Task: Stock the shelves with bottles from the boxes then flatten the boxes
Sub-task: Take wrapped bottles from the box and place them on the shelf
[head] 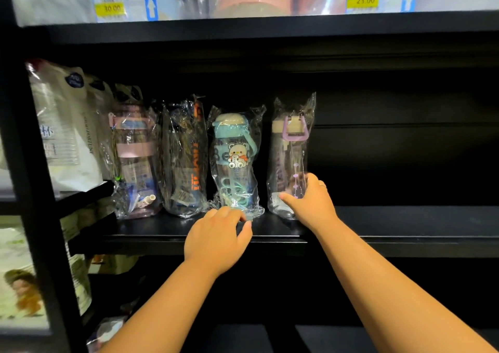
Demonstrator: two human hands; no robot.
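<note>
Several plastic-wrapped bottles stand in a row on a black shelf (405, 223). My right hand (310, 201) grips the lower part of the rightmost one, a purple-handled bottle (290, 153), thumb on its front and fingers round its right side. Just left of it stands a blue bottle with a bear picture (235, 161). My left hand (218, 239) is at that bottle's base, fingertips pinching the loose wrap there. Further left are a dark bottle with orange lettering (186, 161) and a pink-banded bottle (135, 158).
White packaged goods (64, 126) fill the shelf's left end beside a black upright post (29, 163). The shelf above carries wrapped items and yellow price tags (112, 8). The black shelf runs on to the right of the purple bottle. No boxes are in view.
</note>
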